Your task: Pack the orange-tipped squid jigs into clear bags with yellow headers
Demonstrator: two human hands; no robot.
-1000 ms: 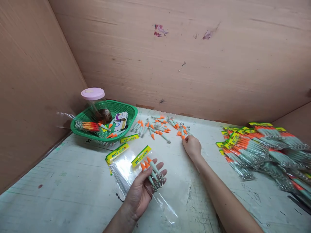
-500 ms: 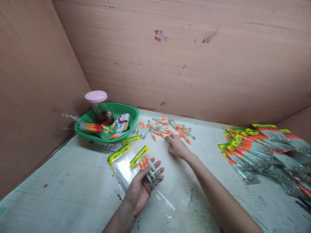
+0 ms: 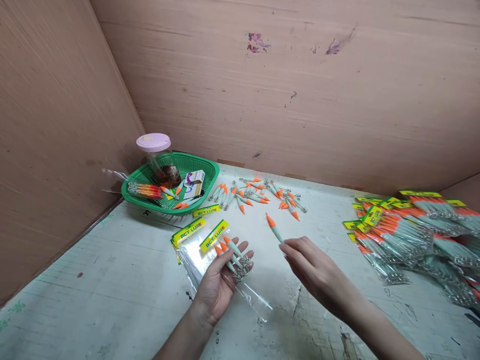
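Note:
My left hand [image 3: 221, 280] lies palm up, its thumb over several squid jigs [image 3: 233, 252] with orange tips, pale green bodies and wire hooks. Beneath that hand lies a clear bag with a yellow BCT LURE header [image 3: 214, 237]. My right hand [image 3: 309, 262] pinches a single squid jig [image 3: 274, 227] by its hook end, orange tip pointing up and left. Behind both hands, loose squid jigs [image 3: 258, 192] are scattered on the table. A stack of clear bags [image 3: 189, 250] with yellow headers sits left of my left hand.
At the back left stands a green basket [image 3: 210, 187] with a lidded jar [image 3: 153, 142], a small box [image 3: 194, 183] and a bundle of red-orange jigs [image 3: 144, 190]. Packed bags of jigs [image 3: 405, 230] are heaped on the right. Wooden panels [image 3: 281, 100] close off the back and sides.
My right hand has drawn back from the loose pile toward me, now with one squid jig in its fingertips. My left hand keeps its jigs nearly in place. The view has shifted slightly.

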